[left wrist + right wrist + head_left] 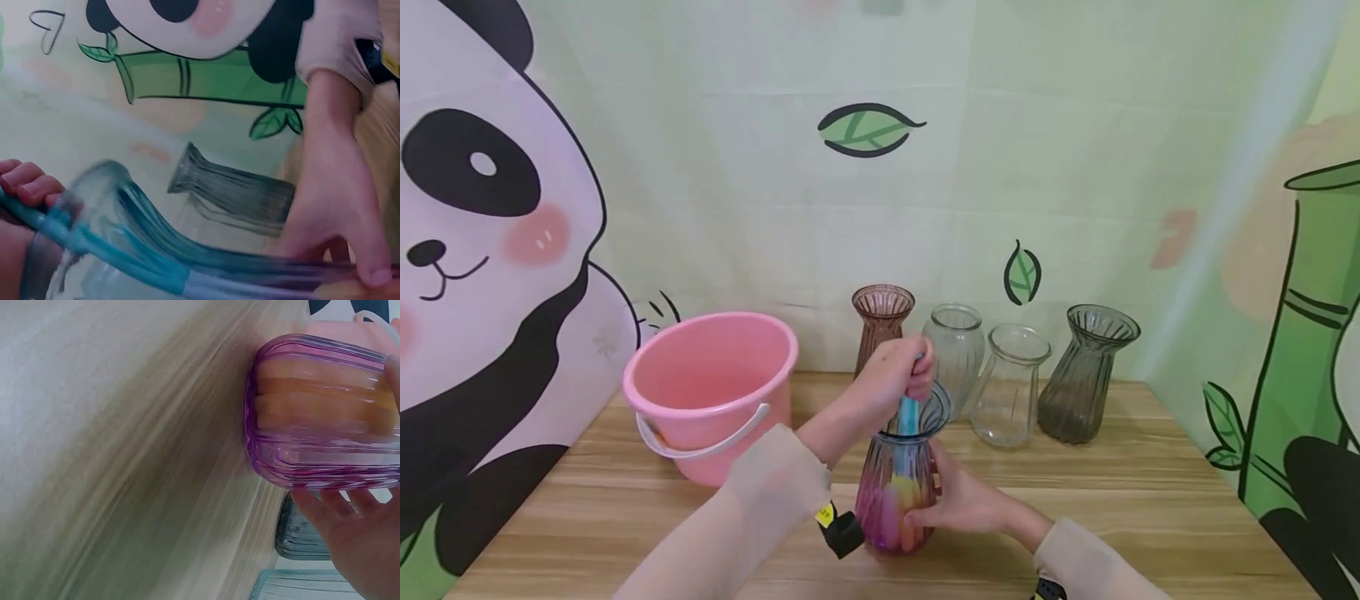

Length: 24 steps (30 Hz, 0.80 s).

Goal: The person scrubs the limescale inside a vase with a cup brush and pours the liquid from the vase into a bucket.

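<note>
A ribbed glass vase (871,500), bluish at the flared top and purple below, stands near the middle of the table. My right hand (968,498) holds its lower body from the right, thumb across the front. Above the rim, my left hand (897,368) grips the light blue handle of a bottle brush (909,417), which runs down through the mouth. Inside the glass the brush's yellow-orange sponge head shows. From the right wrist, orange sponge rolls (312,403) appear through the purple base, with the fingers of my right hand (365,537) against the side.
A pink bucket (715,467) with a white handle stands at the left. Behind my hands are a brown vase (880,317), two clear vases (953,358) and a leaning grey vase (1078,387). A printed cloth (760,167) hangs behind the wooden table (1112,517).
</note>
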Motion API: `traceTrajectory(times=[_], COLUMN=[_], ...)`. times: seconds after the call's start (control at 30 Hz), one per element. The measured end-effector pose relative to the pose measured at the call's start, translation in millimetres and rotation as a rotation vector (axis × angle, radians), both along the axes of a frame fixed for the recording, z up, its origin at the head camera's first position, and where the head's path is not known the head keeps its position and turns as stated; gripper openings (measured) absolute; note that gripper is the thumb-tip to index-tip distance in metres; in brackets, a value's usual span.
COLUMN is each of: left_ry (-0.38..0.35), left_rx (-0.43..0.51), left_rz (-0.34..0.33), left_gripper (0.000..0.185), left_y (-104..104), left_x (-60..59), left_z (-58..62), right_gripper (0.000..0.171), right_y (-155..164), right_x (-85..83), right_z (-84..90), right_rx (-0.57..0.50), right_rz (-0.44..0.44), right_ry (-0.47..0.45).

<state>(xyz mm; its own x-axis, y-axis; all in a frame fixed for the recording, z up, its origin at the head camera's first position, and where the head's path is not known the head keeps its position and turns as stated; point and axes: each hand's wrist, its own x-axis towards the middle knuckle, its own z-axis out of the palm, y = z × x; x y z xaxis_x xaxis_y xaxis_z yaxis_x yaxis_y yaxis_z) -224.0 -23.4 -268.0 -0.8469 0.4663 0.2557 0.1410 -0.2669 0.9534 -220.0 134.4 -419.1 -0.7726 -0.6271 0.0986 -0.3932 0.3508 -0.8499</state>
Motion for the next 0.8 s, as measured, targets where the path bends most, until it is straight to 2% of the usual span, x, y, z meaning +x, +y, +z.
traceTrajectory(times=[0.13,0.23,0.43,0.57,0.67,0.8], left_ry=[0.019,0.033,-0.012,0.016,0.068,0.098], left_rx=[-0.015,-0.015,0.017,0.042,0.054,0.075], left_rz=[-0.044,-0.052,-0.039,-0.013,-0.002,0.007], left_gripper=[0.029,0.030,0.030,0.030,0.030,0.029], left_y=[-1.0,-2.0,-3.2,-4.3,-5.6,-8.6], left_x=[-0.6,-0.8,-0.9,-1.1,0.4,3.6], left_z=[-6.1,-7.0,-0.9,14.5,32.6,59.1], right_gripper=[0.091,0.085,0.081,0.081,0.080,0.080], right_y=[5.3,9.5,10.5,7.9,6.1,4.8], right_x=[-1.4,-3.6,-6.4,-5.1,-3.8,-1.1], right_z=[5.1,9.9,9.6,6.3,5.2,4.9], right_rx=[-0.013,-0.015,-0.041,-0.050,-0.037,-0.011], right_rz=[0.091,0.148,0.138,0.091,0.053,0.014], right_ry=[-0.056,-0.085,-0.092,-0.076,-0.062,-0.053])
